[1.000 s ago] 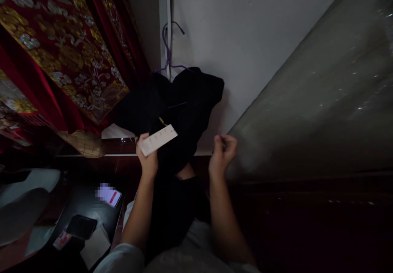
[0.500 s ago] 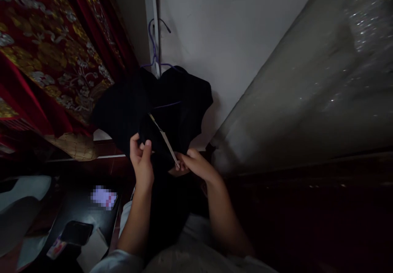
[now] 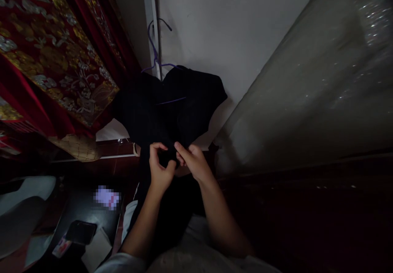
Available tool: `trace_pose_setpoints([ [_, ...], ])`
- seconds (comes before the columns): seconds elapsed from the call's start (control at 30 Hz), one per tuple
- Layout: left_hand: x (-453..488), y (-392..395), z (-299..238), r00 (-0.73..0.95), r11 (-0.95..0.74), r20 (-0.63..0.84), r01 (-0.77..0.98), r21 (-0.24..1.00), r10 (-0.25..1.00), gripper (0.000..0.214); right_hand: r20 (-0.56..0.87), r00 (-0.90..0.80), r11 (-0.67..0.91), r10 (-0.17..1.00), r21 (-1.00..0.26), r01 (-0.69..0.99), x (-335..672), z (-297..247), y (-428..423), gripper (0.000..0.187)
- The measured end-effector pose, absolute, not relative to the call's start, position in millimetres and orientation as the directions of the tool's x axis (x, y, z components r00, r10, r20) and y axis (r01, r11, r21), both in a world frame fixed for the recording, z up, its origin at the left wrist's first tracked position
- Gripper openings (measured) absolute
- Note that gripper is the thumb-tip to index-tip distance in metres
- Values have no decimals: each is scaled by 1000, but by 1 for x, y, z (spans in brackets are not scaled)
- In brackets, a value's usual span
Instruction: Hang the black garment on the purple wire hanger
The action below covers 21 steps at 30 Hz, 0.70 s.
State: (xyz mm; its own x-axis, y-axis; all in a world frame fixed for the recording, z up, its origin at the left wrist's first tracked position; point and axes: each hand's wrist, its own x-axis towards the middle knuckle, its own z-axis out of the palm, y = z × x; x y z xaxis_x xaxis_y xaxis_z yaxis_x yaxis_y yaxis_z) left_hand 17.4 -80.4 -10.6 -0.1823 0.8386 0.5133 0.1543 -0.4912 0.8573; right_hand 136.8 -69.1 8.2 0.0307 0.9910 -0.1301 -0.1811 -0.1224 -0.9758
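A black garment (image 3: 196,97) hangs from a purple hanger (image 3: 154,56), which is hooked at a narrow upright strip on the wall. Low on the garment's front, my left hand (image 3: 162,170) is curled with its fingers and thumb around dark cloth. Close beside it on the right, my right hand (image 3: 194,160) grips the front edge, thumb lying along the cloth and fingers folded beneath. Deep shadow hides the detail of the cloth between the fingertips.
A red embroidered cloth (image 3: 61,60) with gold and silver patterns hangs at left. Below it, a dark stool-like surface (image 3: 67,207) carries a blurred lit screen (image 3: 107,197), a black phone (image 3: 81,232) and a white paper-like piece (image 3: 97,249). A plastic-wrapped panel (image 3: 291,101) leans at right.
My left hand has moved right and slightly down, close to my right hand. The garment's front has drawn together, and the pale strip along its edge no longer shows.
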Motion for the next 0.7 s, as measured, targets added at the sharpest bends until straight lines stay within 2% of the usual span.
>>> trace_pose_setpoints([
  [0.13,23,-80,-21,-229,-527,595,297,796,770,14,-62,-13,-63,998,-967,-245,133,2,-66,59],
  [0.23,22,-75,-26,-297,-560,662,363,745,688,14,-13,-68,-31,998,-965,-261,136,1,-65,50],
  [0.3,20,-72,-30,-268,-542,644,366,756,717,4,-3,-72,-21,997,-966,-257,139,1,-65,44],
  [0.4,21,-70,-36,-223,-496,571,316,809,790,17,2,-101,-21,995,-974,-227,139,1,-65,39],
  [0.53,24,-69,-38,-235,-452,510,259,854,827,10,0,-85,-20,996,-972,-234,136,-4,-67,35],
  [0.7,19,-60,-40,-128,-421,479,322,848,868,5,-56,-12,-58,998,-954,-296,133,11,-42,34],
])
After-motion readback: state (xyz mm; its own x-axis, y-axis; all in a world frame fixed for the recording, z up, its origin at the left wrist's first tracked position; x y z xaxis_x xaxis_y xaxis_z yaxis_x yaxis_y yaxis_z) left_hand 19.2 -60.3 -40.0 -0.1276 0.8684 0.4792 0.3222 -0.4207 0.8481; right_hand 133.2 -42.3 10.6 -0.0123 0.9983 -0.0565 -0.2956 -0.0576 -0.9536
